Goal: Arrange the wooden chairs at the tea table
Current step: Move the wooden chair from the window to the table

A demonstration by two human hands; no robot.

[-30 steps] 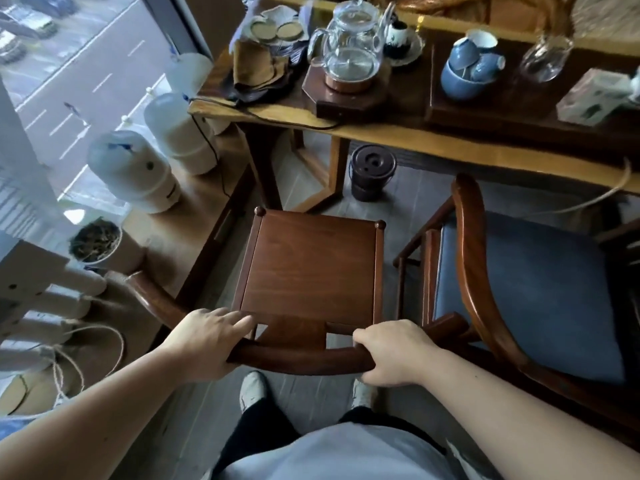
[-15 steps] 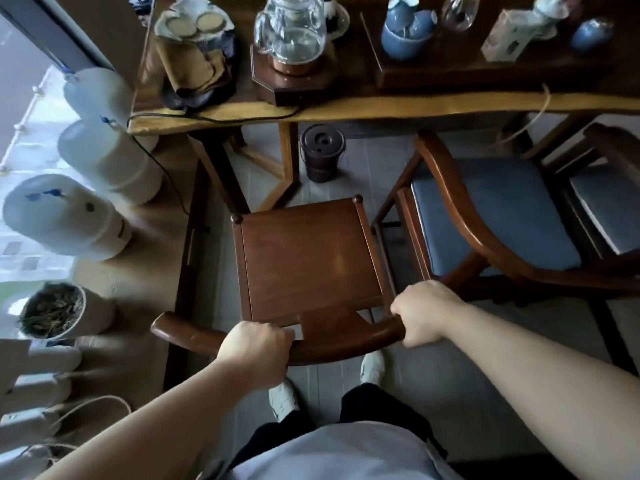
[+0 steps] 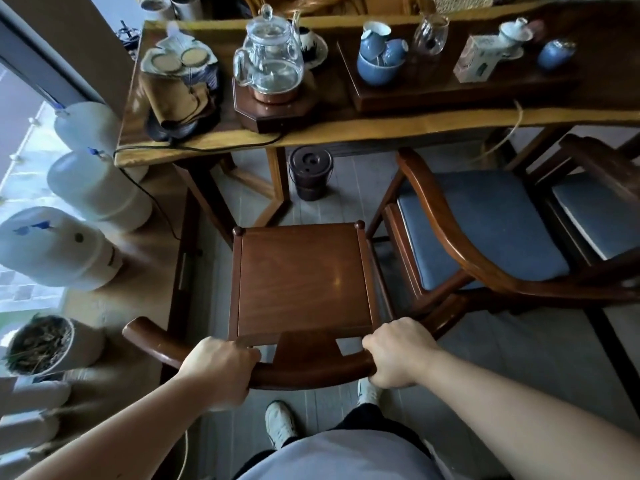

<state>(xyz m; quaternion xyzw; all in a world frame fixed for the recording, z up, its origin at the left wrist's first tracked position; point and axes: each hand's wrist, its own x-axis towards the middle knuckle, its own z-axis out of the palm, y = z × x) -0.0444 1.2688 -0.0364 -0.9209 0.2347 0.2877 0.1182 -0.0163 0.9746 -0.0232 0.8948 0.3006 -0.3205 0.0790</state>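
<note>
A brown wooden chair (image 3: 301,278) with a bare square seat stands in front of me, facing the tea table (image 3: 346,128). My left hand (image 3: 221,367) grips the curved back rail left of the centre splat. My right hand (image 3: 398,351) grips the same rail on the right. To the right stands a second wooden chair (image 3: 450,237) with a blue cushion, its front under the table edge. A third cushioned chair (image 3: 595,209) shows at the far right.
A dark lidded bucket (image 3: 310,173) sits on the floor under the table. White water tanks (image 3: 59,247) and a potted plant (image 3: 41,342) line the wooden ledge at left. The table carries a glass teapot (image 3: 270,60), blue cups (image 3: 379,57) and a cable.
The bare-seat chair has been turned and shifted so that its seat squares up toward the table. Both hands stay on the back rail, and the view has swung right.
</note>
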